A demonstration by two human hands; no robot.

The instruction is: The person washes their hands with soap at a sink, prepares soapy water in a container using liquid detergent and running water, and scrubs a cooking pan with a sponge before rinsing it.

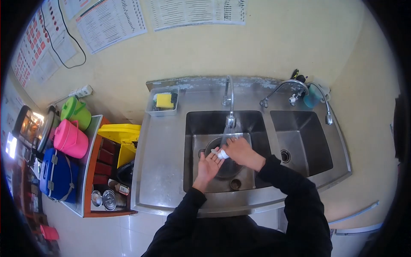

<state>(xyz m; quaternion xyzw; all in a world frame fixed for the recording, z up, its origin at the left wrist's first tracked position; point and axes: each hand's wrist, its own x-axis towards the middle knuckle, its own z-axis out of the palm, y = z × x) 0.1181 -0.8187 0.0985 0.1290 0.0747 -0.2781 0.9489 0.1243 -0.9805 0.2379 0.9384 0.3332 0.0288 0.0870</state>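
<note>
Water [231, 130] sprays from the gooseneck faucet [231, 100] at the frame's center, falling by your right hand [238, 150], whose fingers grasp a small white container [222, 154]. Your left hand [208, 166] is palm up, fingers spread, just under the container's left end. Both are above a round metal bowl [229, 172] in the left sink basin [198, 132], mid-frame.

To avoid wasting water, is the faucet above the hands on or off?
On: water sprays from the faucet head down toward the right hand.
</note>
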